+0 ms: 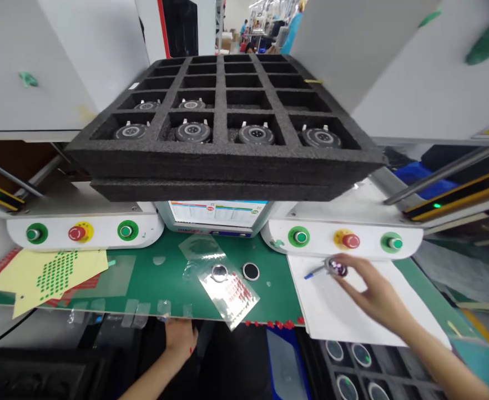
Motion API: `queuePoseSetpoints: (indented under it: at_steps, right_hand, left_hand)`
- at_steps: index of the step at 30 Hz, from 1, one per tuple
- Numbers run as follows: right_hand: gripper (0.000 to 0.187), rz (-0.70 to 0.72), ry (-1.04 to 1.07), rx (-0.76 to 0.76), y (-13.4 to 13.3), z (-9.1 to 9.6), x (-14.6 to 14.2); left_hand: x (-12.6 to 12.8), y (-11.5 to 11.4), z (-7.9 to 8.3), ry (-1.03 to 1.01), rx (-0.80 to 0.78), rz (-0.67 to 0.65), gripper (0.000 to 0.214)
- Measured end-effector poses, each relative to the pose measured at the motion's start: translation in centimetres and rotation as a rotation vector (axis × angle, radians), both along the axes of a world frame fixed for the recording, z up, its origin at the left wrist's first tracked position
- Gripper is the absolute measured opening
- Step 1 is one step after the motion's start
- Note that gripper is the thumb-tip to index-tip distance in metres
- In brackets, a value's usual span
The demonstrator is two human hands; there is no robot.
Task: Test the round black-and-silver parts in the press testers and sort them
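Observation:
Above the white paper [344, 303] my right hand [371, 289] pinches a round watch case [336, 266] by its rim, between thumb and fingers. A blue pen [316, 272] lies on the paper just left of it. At the bench's front edge is my left hand [180, 336], beside a small clear film piece [164, 308] hanging there; its fingertips are hidden. On the green bench, a ring-shaped watch part [220, 273] rests on a clear sheet with red stickers [238, 294]. A dark-faced round watch part [251, 271] sits right beside it.
A black foam tray [221, 147] with several watch cases stands raised ahead, above a screen [217, 214]. Button panels [86, 233] flank the screen. Yellow sticker sheets [56, 275] lie at left. Another foam tray [373, 369] with round parts sits low at right.

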State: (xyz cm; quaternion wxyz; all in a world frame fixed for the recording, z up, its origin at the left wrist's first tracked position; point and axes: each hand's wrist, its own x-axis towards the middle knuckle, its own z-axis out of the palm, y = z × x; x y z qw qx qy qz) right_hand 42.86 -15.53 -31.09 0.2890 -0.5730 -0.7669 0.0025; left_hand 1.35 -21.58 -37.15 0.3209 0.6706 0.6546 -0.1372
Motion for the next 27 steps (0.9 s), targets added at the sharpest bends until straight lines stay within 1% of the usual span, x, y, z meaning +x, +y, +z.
queuePoseSetpoints:
  at_steps: [2,3,4,5,6,7,8,10,12,13,15,17,18,21,23,24,27]
  right_hand:
    - [0.032,0.04,0.021,-0.026,-3.5,-2.4,-1.4]
    - [0.028,0.053,0.032,-0.037,-4.6,-3.3,-1.9]
    - [0.025,0.064,0.044,-0.045,-5.4,-4.0,-2.2]
    - [0.023,0.072,0.056,-0.05,-5.8,-4.4,-2.5]
    - [0.022,0.078,0.068,-0.052,-5.9,-4.7,-2.8]
    - [0.023,0.081,0.08,-0.052,-5.9,-4.8,-3.2]
    - [0.024,0.083,0.092,-0.05,-5.6,-4.7,-3.8]
    - [0.027,0.092,0.119,-0.053,-4.7,-4.3,-5.6]
    - [0.028,0.119,0.144,-0.083,-3.4,-3.8,-8.5]
    - [0.028,0.14,0.156,-0.11,-2.7,-3.7,-10.1]
    - [0.034,0.175,0.184,-0.174,-1.4,-3.6,-13.2]
    - [0.036,0.188,0.227,-0.24,-0.2,-3.8,-15.6]
    - [0.034,0.187,0.259,-0.274,0.3,-3.9,-16.4]
    - [0.028,0.175,0.416,-0.378,1.4,-4.2,-17.4]
    - [0.028,0.162,0.582,-0.441,1.8,-4.1,-17.3]
    - [0.03,0.155,0.684,-0.471,1.8,-3.8,-17.1]
    - [0.048,0.156,1.046,-0.559,0.6,-2.5,-16.8]
  left_hand:
    - [0.6,-1.9,2.1,-0.023,-0.142,-0.105,0.052]
    - [0.8,-2.6,3.3,-0.068,-0.221,-0.172,0.05]
    - [1.0,-2.8,4.7,-0.135,-0.294,-0.241,0.043]
    - [1.1,-2.6,6.1,-0.215,-0.35,-0.304,0.031]
    - [1.2,-2.1,7.4,-0.293,-0.374,-0.349,0.018]
    - [1.4,-1.1,8.6,-0.356,-0.349,-0.371,0.01]
    - [1.5,0.0,9.7,-0.397,-0.275,-0.366,0.012]
    - [1.9,2.8,11.0,-0.397,-0.029,-0.296,0.023]
    - [2.4,5.3,11.3,-0.322,0.203,-0.213,0.029]
    - [2.6,6.2,11.1,-0.279,0.285,-0.183,0.03]
    - [3.1,7.4,10.4,-0.217,0.374,-0.157,0.032]
    - [3.4,7.8,9.5,-0.195,0.398,-0.15,0.034]
    - [3.5,7.8,9.1,-0.197,0.397,-0.145,0.034]
    - [3.6,7.9,8.1,-0.253,0.374,-0.093,0.027]
    - [3.6,8.2,7.8,-0.335,0.357,-0.025,0.023]
    - [3.4,8.3,7.8,-0.392,0.349,0.017,0.025]
    - [2.6,8.2,8.4,-0.624,0.275,0.149,0.038]
